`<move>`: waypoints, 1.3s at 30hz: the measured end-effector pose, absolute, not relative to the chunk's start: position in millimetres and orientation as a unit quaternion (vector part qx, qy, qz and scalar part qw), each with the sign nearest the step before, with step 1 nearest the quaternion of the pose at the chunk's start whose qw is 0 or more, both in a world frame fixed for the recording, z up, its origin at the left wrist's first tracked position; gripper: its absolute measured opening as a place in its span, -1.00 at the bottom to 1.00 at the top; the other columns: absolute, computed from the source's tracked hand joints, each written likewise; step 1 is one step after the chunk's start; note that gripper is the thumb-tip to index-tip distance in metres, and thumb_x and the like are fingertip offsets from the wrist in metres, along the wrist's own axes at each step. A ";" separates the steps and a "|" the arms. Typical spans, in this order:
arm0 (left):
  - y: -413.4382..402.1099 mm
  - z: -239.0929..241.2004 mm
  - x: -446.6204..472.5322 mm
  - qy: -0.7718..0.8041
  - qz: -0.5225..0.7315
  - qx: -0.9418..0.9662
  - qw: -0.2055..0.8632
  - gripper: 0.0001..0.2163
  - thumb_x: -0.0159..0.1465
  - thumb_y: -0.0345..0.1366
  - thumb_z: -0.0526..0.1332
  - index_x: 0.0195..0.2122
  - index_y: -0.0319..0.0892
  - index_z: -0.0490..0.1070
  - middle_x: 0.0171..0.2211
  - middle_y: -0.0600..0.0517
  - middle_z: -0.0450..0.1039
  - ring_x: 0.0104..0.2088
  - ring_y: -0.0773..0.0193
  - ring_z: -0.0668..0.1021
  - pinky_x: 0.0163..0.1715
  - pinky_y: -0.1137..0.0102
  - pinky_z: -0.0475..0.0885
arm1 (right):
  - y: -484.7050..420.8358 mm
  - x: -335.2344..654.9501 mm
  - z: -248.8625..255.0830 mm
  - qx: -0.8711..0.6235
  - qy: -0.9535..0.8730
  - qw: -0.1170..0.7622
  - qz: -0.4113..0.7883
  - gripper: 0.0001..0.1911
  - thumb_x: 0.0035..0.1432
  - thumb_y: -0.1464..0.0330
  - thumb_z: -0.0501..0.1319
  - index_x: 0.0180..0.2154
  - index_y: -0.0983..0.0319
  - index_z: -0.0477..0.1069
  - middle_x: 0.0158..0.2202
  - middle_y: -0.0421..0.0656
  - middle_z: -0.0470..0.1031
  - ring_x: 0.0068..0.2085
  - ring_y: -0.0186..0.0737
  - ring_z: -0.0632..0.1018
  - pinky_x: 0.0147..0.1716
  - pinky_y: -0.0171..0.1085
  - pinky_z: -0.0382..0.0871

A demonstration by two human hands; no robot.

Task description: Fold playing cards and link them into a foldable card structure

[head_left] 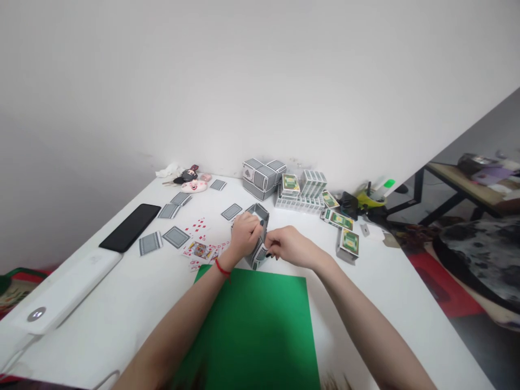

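Note:
A small open-topped structure made of playing cards (257, 255) stands on the white table just past the green sheet. My left hand (245, 236) is closed over its left side, fingers curled into the opening. Against its right wall my right hand (289, 246) is pinched, thumb and fingertips at a card edge. The fingers partly hide the contact. Face-up red-suit cards (200, 250) lie spread beside my left wrist. Behind stands a finished-looking block of interlocked cards (262, 180), grey backs outward.
Loose face-down cards (176, 236), a black phone (130, 226) and a white power strip-like bar (77, 290) lie left. Card boxes (300, 202) are stacked at the back, with another box (348, 245) at right. A green sheet (260, 325) covers the front. A yellow holder (369, 199) stands back right.

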State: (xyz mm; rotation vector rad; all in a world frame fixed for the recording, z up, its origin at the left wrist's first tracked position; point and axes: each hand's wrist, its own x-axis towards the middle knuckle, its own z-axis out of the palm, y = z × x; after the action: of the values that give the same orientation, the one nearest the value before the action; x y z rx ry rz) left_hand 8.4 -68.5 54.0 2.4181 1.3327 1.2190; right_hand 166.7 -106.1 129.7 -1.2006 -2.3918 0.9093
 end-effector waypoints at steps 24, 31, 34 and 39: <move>-67.3 50.4 9.5 0.444 0.421 0.789 0.060 -0.69 0.28 -0.31 -0.11 -0.64 -0.16 0.02 -0.59 0.06 0.22 -0.39 0.25 0.28 -0.35 0.29 0.14 | -98.8 171.7 129.1 -0.390 -0.864 0.151 0.283 -0.78 -0.08 0.65 0.09 -0.48 0.26 0.40 -0.56 -0.26 0.44 -0.48 -0.40 0.45 -0.42 -0.45 0.25; -68.0 51.7 9.7 0.456 0.403 0.792 0.050 -0.68 0.28 -0.31 -0.11 -0.64 -0.15 0.05 -0.58 0.05 0.24 -0.38 0.24 0.30 -0.34 0.28 0.14 | -108.1 176.0 118.8 -0.410 -0.882 0.133 0.192 -0.87 0.08 0.52 0.08 -0.40 0.23 0.35 -0.40 -0.17 0.48 -0.36 -0.30 0.46 -0.36 -0.38 0.21; -68.8 53.1 10.6 0.456 0.394 0.797 0.043 -0.68 0.27 -0.33 -0.09 -0.65 -0.15 0.06 -0.58 0.04 0.24 -0.38 0.24 0.30 -0.34 0.28 0.14 | -111.2 179.3 107.3 -0.412 -0.890 0.121 0.151 -0.91 0.11 0.49 0.08 -0.38 0.24 0.33 -0.39 -0.13 0.46 -0.35 -0.26 0.44 -0.36 -0.34 0.19; -70.2 56.0 13.7 0.444 0.377 0.812 0.031 -0.69 0.23 -0.35 -0.02 -0.67 -0.17 0.08 -0.59 0.05 0.26 -0.38 0.26 0.30 -0.34 0.29 0.14 | -114.1 186.2 89.3 -0.456 -0.847 0.170 0.214 -0.97 0.06 0.47 0.16 -0.41 0.24 0.33 -0.47 -0.20 0.44 -0.45 -0.32 0.42 -0.44 -0.38 0.19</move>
State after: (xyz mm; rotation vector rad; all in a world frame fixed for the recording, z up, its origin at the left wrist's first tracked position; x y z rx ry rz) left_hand 13.7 -70.2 56.0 2.5029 1.3694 1.1603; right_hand 186.2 -114.1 89.3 -1.2943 -2.4072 0.6093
